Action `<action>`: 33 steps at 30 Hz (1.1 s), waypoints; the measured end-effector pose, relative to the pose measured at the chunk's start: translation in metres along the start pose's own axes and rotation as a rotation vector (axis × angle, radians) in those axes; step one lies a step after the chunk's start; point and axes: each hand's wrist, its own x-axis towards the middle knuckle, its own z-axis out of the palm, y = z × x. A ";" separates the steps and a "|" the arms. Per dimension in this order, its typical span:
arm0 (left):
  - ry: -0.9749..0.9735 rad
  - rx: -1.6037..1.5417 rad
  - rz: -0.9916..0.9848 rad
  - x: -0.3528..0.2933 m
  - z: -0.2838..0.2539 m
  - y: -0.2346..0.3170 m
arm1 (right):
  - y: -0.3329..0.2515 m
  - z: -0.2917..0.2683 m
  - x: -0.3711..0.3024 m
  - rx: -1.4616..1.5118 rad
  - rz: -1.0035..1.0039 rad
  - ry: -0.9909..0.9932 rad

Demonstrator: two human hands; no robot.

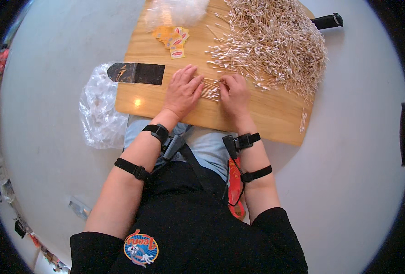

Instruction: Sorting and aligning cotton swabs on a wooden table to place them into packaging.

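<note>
A small row of cotton swabs (210, 91) lies side by side on the wooden board (257, 116), between my two hands. Over its left end rests my left hand (182, 93), palm down, with the fingers stretched out. My right hand (234, 97) is at the row's right end, thumb and fingertips pinched on the tip of a cotton swab. The curled fingers hide part of that grip. A large loose heap of cotton swabs (275, 41) covers the board's far right. Left of my left hand lies a flat black and clear packet (148, 74).
Yellow and orange paper labels (177, 51) lie beyond my left hand, with clear plastic bags (177, 13) behind them. Crumpled clear plastic (99, 109) hangs by the board's left edge. A black handle (328, 21) sticks out at far right. Several stray swabs (303, 121) lie near the right edge.
</note>
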 end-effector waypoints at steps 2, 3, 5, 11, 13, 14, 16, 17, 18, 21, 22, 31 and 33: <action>-0.017 -0.010 -0.007 0.000 -0.002 0.000 | 0.007 -0.005 -0.004 0.029 0.044 -0.006; -0.034 -0.017 -0.016 0.001 -0.002 0.001 | 0.011 -0.006 -0.006 0.028 0.045 -0.006; -0.036 -0.009 -0.010 0.001 -0.003 0.001 | 0.018 -0.008 -0.008 0.038 0.016 0.082; -0.045 -0.010 -0.003 0.001 -0.004 0.002 | 0.026 -0.020 -0.009 -0.021 0.024 0.031; -0.051 -0.011 0.001 0.000 -0.004 0.002 | 0.035 -0.025 -0.011 -0.061 0.024 0.023; -0.052 -0.018 0.000 0.000 -0.004 0.001 | 0.039 -0.027 -0.011 -0.101 0.021 0.014; -0.055 -0.025 0.003 0.000 -0.004 0.002 | 0.046 -0.032 -0.012 -0.113 0.023 0.050; -0.060 -0.024 0.008 0.001 -0.004 0.003 | 0.049 -0.034 -0.014 -0.124 0.024 0.085; -0.065 -0.024 0.014 0.002 -0.004 0.004 | 0.051 -0.035 -0.014 -0.124 0.028 0.088; -0.034 -0.081 -0.024 0.002 -0.005 0.002 | 0.050 -0.034 -0.014 -0.221 0.016 0.102; -0.033 -0.079 -0.024 0.001 -0.005 0.001 | 0.044 -0.028 -0.016 -0.164 -0.005 0.117; -0.031 -0.101 0.006 0.000 -0.003 0.001 | -0.006 -0.013 -0.041 0.088 0.061 0.027; -0.055 -0.027 0.025 0.001 -0.003 0.001 | -0.004 -0.010 -0.038 0.081 0.042 0.030</action>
